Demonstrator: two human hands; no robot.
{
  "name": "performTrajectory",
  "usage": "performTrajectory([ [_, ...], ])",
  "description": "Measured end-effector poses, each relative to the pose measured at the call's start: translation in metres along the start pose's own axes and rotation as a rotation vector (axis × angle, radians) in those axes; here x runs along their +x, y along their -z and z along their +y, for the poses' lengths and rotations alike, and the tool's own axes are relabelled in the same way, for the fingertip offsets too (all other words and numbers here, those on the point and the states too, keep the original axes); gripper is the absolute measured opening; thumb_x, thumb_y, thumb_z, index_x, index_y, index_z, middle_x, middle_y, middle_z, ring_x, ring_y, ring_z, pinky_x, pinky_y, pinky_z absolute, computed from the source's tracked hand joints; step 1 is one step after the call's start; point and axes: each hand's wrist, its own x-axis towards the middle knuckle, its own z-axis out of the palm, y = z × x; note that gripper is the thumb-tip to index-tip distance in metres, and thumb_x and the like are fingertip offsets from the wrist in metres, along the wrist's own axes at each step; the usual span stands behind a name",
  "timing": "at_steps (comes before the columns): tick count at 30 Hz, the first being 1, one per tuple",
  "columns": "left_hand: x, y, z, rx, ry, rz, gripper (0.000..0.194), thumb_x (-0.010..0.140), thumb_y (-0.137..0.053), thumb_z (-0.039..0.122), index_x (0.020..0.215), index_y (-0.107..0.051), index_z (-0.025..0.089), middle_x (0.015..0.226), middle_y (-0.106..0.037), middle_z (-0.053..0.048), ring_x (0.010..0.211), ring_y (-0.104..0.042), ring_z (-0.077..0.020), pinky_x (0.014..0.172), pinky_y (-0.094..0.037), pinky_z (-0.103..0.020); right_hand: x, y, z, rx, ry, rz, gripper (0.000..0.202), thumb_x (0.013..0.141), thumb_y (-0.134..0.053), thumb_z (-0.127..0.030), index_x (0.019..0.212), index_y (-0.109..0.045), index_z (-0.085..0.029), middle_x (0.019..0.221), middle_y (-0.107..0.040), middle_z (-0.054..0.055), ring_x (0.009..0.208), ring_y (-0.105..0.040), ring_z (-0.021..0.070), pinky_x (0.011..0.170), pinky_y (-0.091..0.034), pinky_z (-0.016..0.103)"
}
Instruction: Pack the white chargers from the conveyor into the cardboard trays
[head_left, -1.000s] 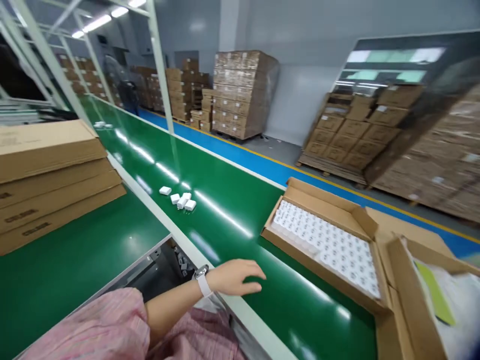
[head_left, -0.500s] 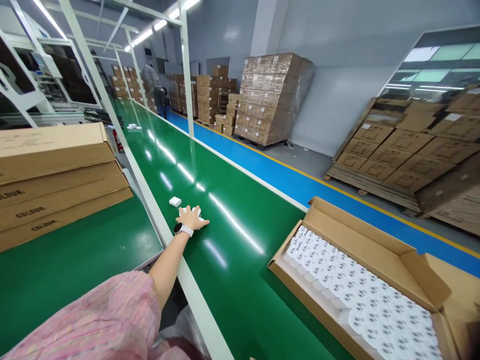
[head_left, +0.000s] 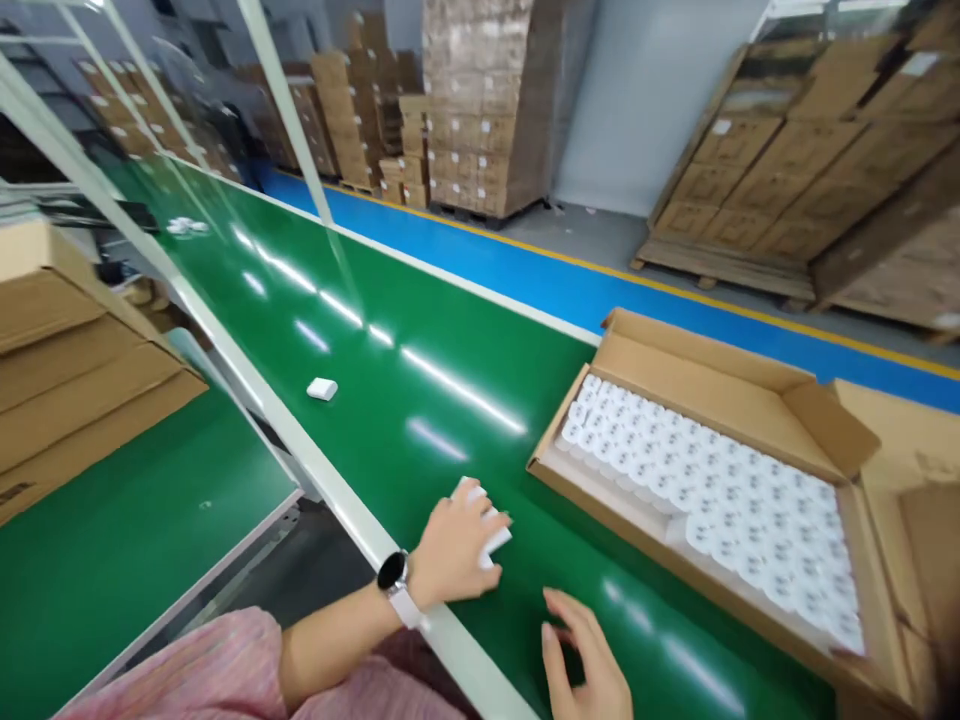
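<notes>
My left hand [head_left: 459,545], with a watch on its wrist, is wrapped over a few small white boxes [head_left: 496,538] on the green belt [head_left: 375,430]. To its right, near the bottom edge, my right hand [head_left: 589,655] has its thumb and fingers curved apart with nothing between them. A single white box [head_left: 322,389] lies farther up the belt. On the right, an open carton [head_left: 637,520] holds rows of white pieces with dark marks, with a gap along its near side.
Brown cartons [head_left: 82,340] are stacked at the left on a green side table [head_left: 150,530]. A white rail [head_left: 330,480] edges the belt, and an upright post [head_left: 285,110] rises beyond it. More white items [head_left: 187,227] lie far up the belt. Pallets of boxes stand behind.
My left hand has come back toward me along the belt, bringing white boxes with it. My right hand has entered at the bottom. The view has shifted; the single white box is left behind.
</notes>
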Motion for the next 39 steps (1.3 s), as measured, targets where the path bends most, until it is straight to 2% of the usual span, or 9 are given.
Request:
performTrajectory([
  [5, -0.024, -0.003, 0.027, -0.223, -0.302, -0.076, 0.086, 0.079, -0.082, 0.052, 0.151, -0.043, 0.024, 0.161, -0.039, -0.017, 0.150, -0.033, -0.0388, 0.118, -0.041, -0.055, 0.011, 0.016, -0.038, -0.219, 0.073, -0.127, 0.054, 0.102, -0.035, -0.019, 0.154, -0.048, -0.029, 0.153, -0.054, 0.008, 0.144, -0.049, 0.0283, 0.110, -0.055, 0.051],
  [10, -0.036, 0.013, 0.006, -0.308, -0.164, -0.035, 0.040, 0.086, -0.073, 0.030, 0.124, -0.060, 0.024, 0.139, -0.056, -0.013, 0.133, -0.054, -0.0330, 0.109, -0.051, -0.049, 0.006, 0.026, -0.041, -0.289, 0.104, -0.258, 0.054, 0.101, -0.038, -0.014, 0.151, -0.050, -0.031, 0.152, -0.056, 0.007, 0.145, -0.046, 0.0292, 0.113, -0.051, 0.054],
  [17, -0.046, 0.017, 0.021, -0.475, -0.024, -0.047, 0.023, 0.098, -0.052, 0.027, 0.119, -0.061, 0.024, 0.109, -0.071, -0.005, 0.098, -0.070, -0.0215, 0.088, -0.057, -0.033, -0.002, 0.034, -0.035, -0.309, -0.003, -0.028, 0.041, 0.105, -0.045, -0.034, 0.145, -0.053, -0.027, 0.134, -0.059, 0.015, 0.123, -0.063, 0.0294, 0.095, -0.060, 0.043],
  [21, -0.033, 0.031, 0.013, -0.333, 0.082, 0.079, 0.034, 0.099, -0.048, 0.032, 0.128, -0.062, 0.023, 0.104, -0.072, -0.006, 0.089, -0.070, -0.0211, 0.083, -0.056, -0.032, 0.006, 0.041, -0.041, -0.351, -0.077, 0.066, 0.036, 0.104, -0.046, -0.037, 0.136, -0.058, -0.026, 0.131, -0.059, 0.013, 0.114, -0.066, 0.0274, 0.079, -0.060, 0.035],
  [24, -0.021, 0.035, 0.006, -0.148, 0.112, 0.014, 0.037, 0.101, -0.048, 0.037, 0.132, -0.063, 0.023, 0.099, -0.073, -0.007, 0.090, -0.070, -0.0238, 0.082, -0.055, -0.033, 0.014, 0.043, -0.041, -0.377, -0.100, 0.053, 0.032, 0.103, -0.046, -0.035, 0.129, -0.061, -0.026, 0.128, -0.061, 0.012, 0.107, -0.069, 0.0263, 0.076, -0.060, 0.035],
  [27, -0.013, 0.032, 0.009, -0.045, 0.047, -0.126, 0.040, 0.098, -0.059, 0.048, 0.131, -0.064, 0.026, 0.103, -0.072, -0.006, 0.095, -0.070, -0.0259, 0.081, -0.055, -0.033, 0.019, 0.045, -0.039, -0.385, -0.107, 0.017, 0.031, 0.102, -0.045, -0.032, 0.128, -0.061, -0.026, 0.127, -0.062, 0.011, 0.101, -0.070, 0.0257, 0.076, -0.059, 0.036],
  [31, -0.001, 0.026, 0.029, 0.038, -0.150, -0.043, 0.062, 0.086, -0.075, 0.058, 0.137, -0.058, 0.026, 0.139, -0.060, -0.011, 0.122, -0.060, -0.0335, 0.097, -0.052, -0.043, 0.020, 0.049, -0.037, -0.362, -0.143, 0.003, 0.035, 0.101, -0.046, -0.031, 0.133, -0.058, -0.027, 0.128, -0.062, 0.011, 0.097, -0.071, 0.0242, 0.075, -0.059, 0.036],
  [36, 0.034, 0.019, 0.065, 0.118, -0.380, -0.190, 0.037, 0.086, -0.076, 0.029, 0.121, -0.066, 0.019, 0.125, -0.067, -0.013, 0.119, -0.061, -0.0344, 0.098, -0.048, -0.047, 0.019, 0.057, -0.040, -0.340, -0.185, 0.041, 0.037, 0.099, -0.049, -0.033, 0.135, -0.058, -0.025, 0.125, -0.065, 0.010, 0.090, -0.069, 0.0235, 0.076, -0.059, 0.038],
  [39, 0.048, 0.026, 0.072, 0.059, -0.404, -0.262, 0.020, 0.090, -0.072, 0.030, 0.104, -0.069, 0.017, 0.108, -0.072, -0.012, 0.105, -0.065, -0.0315, 0.094, -0.049, -0.044, 0.012, 0.063, -0.048, -0.325, -0.214, 0.070, 0.034, 0.099, -0.051, -0.036, 0.130, -0.060, -0.025, 0.123, -0.067, 0.010, 0.086, -0.068, 0.0231, 0.075, -0.058, 0.038],
])
